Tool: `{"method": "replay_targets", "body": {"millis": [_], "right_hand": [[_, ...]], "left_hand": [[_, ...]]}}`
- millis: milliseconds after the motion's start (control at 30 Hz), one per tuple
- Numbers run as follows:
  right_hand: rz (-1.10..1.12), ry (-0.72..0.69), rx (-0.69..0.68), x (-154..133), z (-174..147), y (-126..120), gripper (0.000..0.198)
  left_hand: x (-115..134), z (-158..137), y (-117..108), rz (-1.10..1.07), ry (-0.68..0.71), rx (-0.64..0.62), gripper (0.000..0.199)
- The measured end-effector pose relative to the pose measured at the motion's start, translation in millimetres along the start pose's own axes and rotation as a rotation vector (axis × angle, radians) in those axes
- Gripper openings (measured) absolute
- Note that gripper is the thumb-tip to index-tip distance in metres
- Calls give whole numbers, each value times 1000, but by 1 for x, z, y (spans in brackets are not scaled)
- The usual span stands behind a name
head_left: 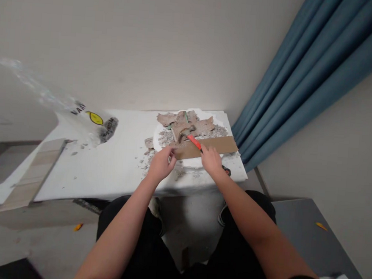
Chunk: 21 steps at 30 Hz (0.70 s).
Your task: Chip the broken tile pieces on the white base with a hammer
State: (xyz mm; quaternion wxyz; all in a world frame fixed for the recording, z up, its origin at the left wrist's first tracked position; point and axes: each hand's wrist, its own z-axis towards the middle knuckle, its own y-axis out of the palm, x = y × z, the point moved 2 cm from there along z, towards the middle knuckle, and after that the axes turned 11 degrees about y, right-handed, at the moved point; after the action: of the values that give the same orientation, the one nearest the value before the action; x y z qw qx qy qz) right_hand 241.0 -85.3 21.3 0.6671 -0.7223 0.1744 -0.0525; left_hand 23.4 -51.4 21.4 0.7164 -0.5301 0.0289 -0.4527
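My right hand (211, 161) grips the red handle of a hammer (192, 140), whose metal head rests on broken brown tile pieces (187, 123). My left hand (161, 163) presses down on the left end of a long brown tile strip (215, 146), fingers curled on its edge. The strip lies across a white sheet (107, 168) on a low platform, with grey crumbs and dust around the shards.
A clear plastic bag (88, 122) with a yellow label lies at the left of the sheet. A pale plank (33, 175) leans off the left corner. Blue curtain (308, 80) hangs at right. Small orange bits (78, 226) lie on the floor.
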Motion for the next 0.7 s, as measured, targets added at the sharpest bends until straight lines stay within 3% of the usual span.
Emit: {"method": "replay_targets", "body": {"millis": [133,233,333,400,433,500,633,700], "right_hand": [[50,14,21,-3,-6,1,53],[109,70,20,-4,-31,-6,60],[211,76,117,11,-91,-15,58],[295,-6,231,37,-149,-17,53],[319,21,283,59,-182,-15,49],[292,248,358,118,-252,-6,40],[13,1045,358,258,-392,24,50],[-109,1349,313,300,-445,35,58]], "left_hand": [[17,-7,2,-27,34,-46,34],[24,-3,8,-39,71,-70,35],[32,3,13,-69,109,-67,36],[41,6,15,-76,133,-31,37],[47,7,16,-71,150,-26,38],[60,6,17,-68,154,-33,40],[80,-2,19,-128,185,-55,39],[80,-2,22,-158,197,-81,40]]}}
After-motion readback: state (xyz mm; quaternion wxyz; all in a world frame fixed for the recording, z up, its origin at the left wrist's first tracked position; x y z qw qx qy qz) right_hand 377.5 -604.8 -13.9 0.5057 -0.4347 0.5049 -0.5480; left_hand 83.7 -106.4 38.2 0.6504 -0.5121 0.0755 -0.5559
